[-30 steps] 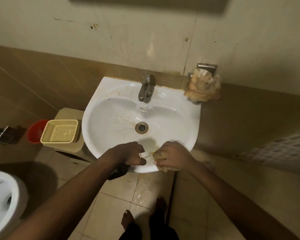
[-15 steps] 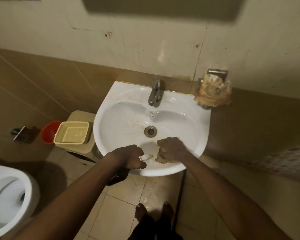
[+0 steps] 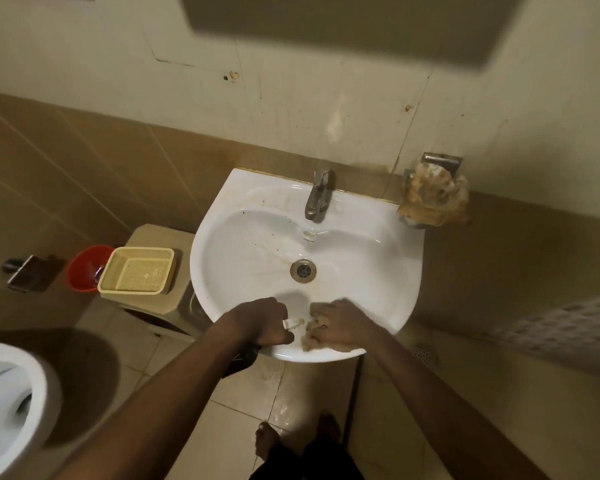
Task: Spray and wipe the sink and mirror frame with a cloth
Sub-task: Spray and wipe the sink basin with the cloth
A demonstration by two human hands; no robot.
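Sink [image 3: 378, 244], white basin on the tiled wall. Faint brown streaks fan left of the drain [image 3: 302, 270]; specks on the back-left ledge near the tap [image 3: 317, 195]. Dark underside of what is probably the mirror frame [image 3: 343, 26] runs along the top edge of view; not yet touched, as far as can be judged.

Change: over the last second the right hand [image 3: 343, 325] went from the sink's front edge up into the bowl toward the drain, and is now back at the front rim, right of centre. Reads as a back-and-forth scrubbing stroke. Wiping of the front rim is under way; the stained bowl and back ledge look still to do.

Left hand [image 3: 262, 320] has barely shifted: sits at the front rim, left of centre, fingers curled round a spray bottle [image 3: 293, 323]. Only its pale nozzle shows, pointing at the other hand; a dark shape hangs below the fist, probably the bottle body.

Right hand presses the cloth [image 3: 321, 342] onto the rim, fingers bent over it and bunching it. Tan cloth shows beneath the palm, lapping the front lip.

Second crumpled tan rag [image 3: 433, 199] sits on a wall holder off the sink's back-right corner.
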